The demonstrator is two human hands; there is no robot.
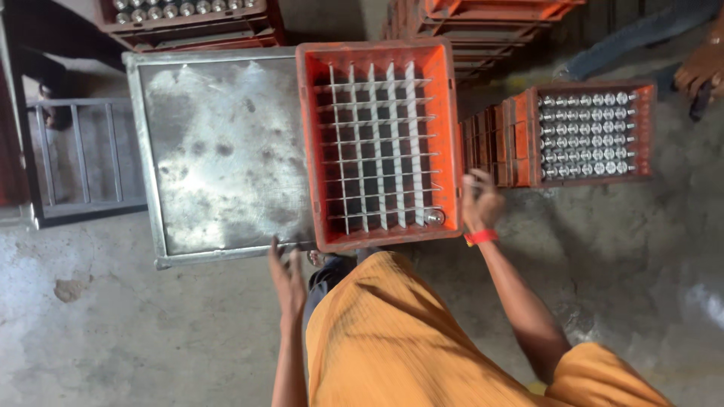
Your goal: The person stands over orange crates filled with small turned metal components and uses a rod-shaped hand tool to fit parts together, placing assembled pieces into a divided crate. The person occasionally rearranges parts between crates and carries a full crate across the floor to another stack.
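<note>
The orange divider crate (379, 143) sits on the steel surface (219, 151), overhanging its right edge, one capped bottle (434, 218) in its near-right cell. The right hand (480, 202), grip open, hovers beside the crate's right wall. The left hand (286, 273), grip open and empty, touches the surface's near edge.

Both arms outstretched, left grip (285, 273) and right grip (480, 200) open-fingered.

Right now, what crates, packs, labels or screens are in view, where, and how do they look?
Orange crate: on the metal table, between both hands, rectangular, white divider grid, one bottle in a corner cell.
Full crate: right, lower down, dark orange, rows of silver bottle tops.
Crate stack: top centre, orange.
Top-left crate: dark, silver tops.
No labels or screens visible.
</note>
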